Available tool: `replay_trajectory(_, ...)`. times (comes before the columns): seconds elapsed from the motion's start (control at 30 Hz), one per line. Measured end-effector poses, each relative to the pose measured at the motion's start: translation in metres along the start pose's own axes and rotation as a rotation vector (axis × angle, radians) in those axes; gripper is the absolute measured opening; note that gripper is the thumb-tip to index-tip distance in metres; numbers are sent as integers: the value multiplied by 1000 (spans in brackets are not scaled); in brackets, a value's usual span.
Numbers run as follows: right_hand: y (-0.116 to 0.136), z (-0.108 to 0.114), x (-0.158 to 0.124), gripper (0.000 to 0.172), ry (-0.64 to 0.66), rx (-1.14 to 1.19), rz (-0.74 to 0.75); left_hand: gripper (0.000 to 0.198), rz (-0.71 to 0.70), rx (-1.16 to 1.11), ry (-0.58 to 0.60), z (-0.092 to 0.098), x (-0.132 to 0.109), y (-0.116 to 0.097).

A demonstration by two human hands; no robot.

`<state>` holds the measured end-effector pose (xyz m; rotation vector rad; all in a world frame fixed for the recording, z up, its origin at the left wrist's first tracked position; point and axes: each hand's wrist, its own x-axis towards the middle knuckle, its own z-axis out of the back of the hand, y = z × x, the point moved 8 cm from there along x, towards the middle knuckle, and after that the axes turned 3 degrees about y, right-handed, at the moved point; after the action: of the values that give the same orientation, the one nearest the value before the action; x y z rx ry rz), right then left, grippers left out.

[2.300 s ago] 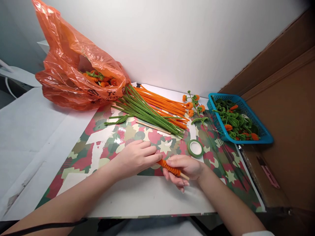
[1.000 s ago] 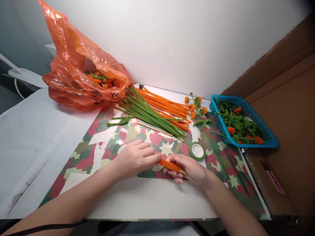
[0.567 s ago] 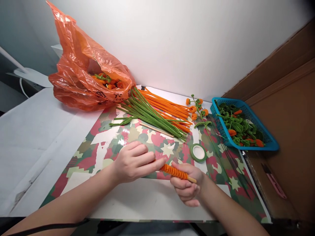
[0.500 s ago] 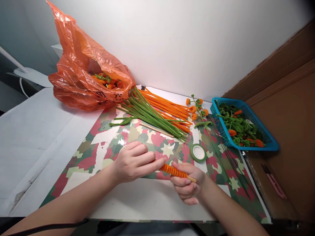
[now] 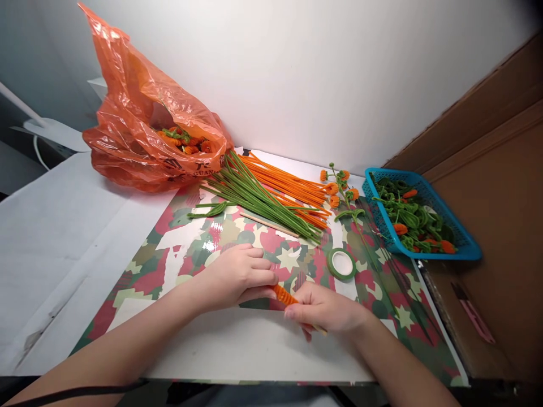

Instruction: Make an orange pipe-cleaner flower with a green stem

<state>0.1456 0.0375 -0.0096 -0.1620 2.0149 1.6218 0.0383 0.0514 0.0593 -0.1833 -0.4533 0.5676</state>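
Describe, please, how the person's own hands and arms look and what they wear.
The left hand and right hand wear no gloves, and no ring or watch shows. The left forearm and right forearm are bare, with no sleeve in view. A thin black strap or cord crosses the left forearm at lower left; whether it is worn is unclear.

Passable over the white strip (image 5: 254, 347) between the forearms (image 5: 144, 333) and across the white tabletop (image 5: 51, 243) at left. Blocked beyond the left hand (image 5: 238, 277) by green stems (image 5: 263, 202), orange stems (image 5: 288, 181) and orange bag (image 5: 127, 148); hemmed in rightward by tape roll (image 5: 330, 268), flowered sprig (image 5: 352, 195) and blue basket (image 5: 441, 256).
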Motion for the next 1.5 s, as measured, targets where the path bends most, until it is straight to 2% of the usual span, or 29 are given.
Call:
replay_trajectory(0.13,6,3,-5,44,-88,-310,-23,22,96,-192,169,-14,-3,4)
replay_trajectory(0.27,16,6,-6,45,-190,-616,-17,26,213,-228,323,-23,-7,7)
replay_trajectory(0.4,16,9,-3,42,-277,-897,-58,25,254,-192,331,-22,-8,8)
replay_trajectory(0.5,16,10,-1,43,-343,-1089,-33,26,298,-186,329,-23,-9,11)
replay_trajectory(0.6,20,11,-2,47,-452,-1257,58,29,377,-202,355,-25,-10,14)
replay_trajectory(0.7,27,8,-5,45,-575,-1375,214,30,478,-255,408,-27,-12,16)
replay_trajectory(0.8,34,4,-11,42,-682,-1439,360,34,562,-339,452,-29,-14,16)
replay_trajectory(0.93,40,0,-16,48,-759,-1468,491,37,632,-443,471,-31,-17,17)
replay_trajectory(1.17,54,2,-22,50,-793,-1470,558,43,724,-545,444,-36,-23,24)
replay_trajectory(1.3,56,5,-26,50,-784,-1455,544,43,682,-495,420,-33,-19,22)
replay_trajectory(1.43,52,9,-25,49,-762,-1429,502,21,586,-342,322,-26,-13,20)
replay_trajectory(1.5,50,12,-25,49,-756,-1409,489,18,518,-281,254,-25,-11,18)
